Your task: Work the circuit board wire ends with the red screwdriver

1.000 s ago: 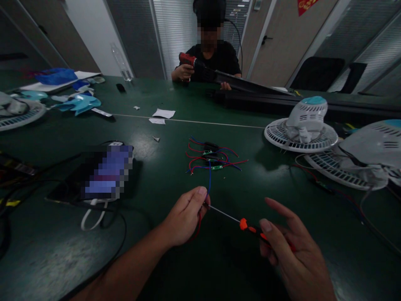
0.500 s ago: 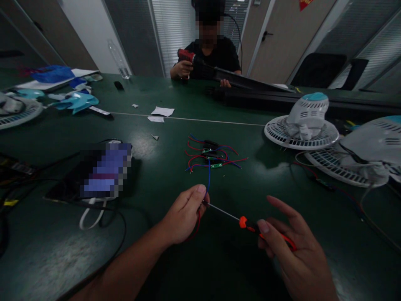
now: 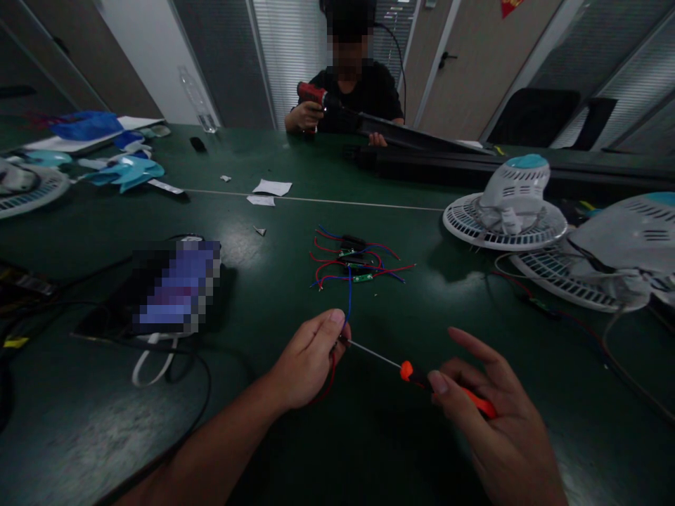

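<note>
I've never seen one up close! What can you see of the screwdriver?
The screwdriver has a thin, shiny metal shaft and a black and orange handle. The right hand holds it by the handle. It points sideways, and its tip reaches the fingers of the left hand.

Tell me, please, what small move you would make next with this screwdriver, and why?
Probably close the right hand around the screwdriver handle: it lies loosely in the fingers, while its tip already reaches the left hand, which pinches the blue and red wires.
</note>
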Action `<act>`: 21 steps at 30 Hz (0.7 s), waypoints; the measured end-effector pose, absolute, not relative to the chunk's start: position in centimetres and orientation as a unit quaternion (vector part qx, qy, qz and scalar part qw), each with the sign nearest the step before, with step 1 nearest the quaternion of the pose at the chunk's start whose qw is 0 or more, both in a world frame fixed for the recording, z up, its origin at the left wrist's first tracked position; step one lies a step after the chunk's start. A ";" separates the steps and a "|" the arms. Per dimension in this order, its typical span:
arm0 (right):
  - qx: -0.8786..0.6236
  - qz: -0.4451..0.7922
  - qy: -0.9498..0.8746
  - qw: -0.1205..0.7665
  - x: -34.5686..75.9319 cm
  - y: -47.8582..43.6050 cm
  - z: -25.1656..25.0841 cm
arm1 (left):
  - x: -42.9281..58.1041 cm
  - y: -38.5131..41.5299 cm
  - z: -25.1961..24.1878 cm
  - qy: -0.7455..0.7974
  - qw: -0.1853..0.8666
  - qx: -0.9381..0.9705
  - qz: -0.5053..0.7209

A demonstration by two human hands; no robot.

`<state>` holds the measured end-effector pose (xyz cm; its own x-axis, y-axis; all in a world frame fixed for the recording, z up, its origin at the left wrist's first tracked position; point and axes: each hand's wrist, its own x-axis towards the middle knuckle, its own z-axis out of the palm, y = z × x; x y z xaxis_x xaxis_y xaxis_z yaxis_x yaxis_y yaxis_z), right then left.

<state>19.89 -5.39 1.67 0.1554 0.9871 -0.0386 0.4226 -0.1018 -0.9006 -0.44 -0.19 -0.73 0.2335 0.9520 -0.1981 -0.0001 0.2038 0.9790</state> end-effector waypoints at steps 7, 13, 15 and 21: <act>-0.653 0.373 -0.534 0.386 20.0 -5.5 1.4 | -0.3 -0.3 -0.6 0.476 0.617 0.490 0.390; -0.672 0.400 -0.513 0.354 19.9 -5.5 1.6 | -0.3 -0.2 -0.8 0.469 0.620 0.485 0.400; -0.684 0.404 -0.498 0.348 19.8 -5.5 1.8 | -0.4 -0.2 -0.9 0.470 0.618 0.487 0.400; -0.687 0.396 -0.507 0.337 19.8 -5.5 1.9 | -0.3 -0.3 -0.7 0.473 0.620 0.491 0.388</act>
<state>19.81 -5.55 1.87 0.1725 0.9641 -0.2019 0.4299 -0.2581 -0.8652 -0.34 -0.26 -0.74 0.2506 0.9460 -0.2055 -0.0160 0.2163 0.9762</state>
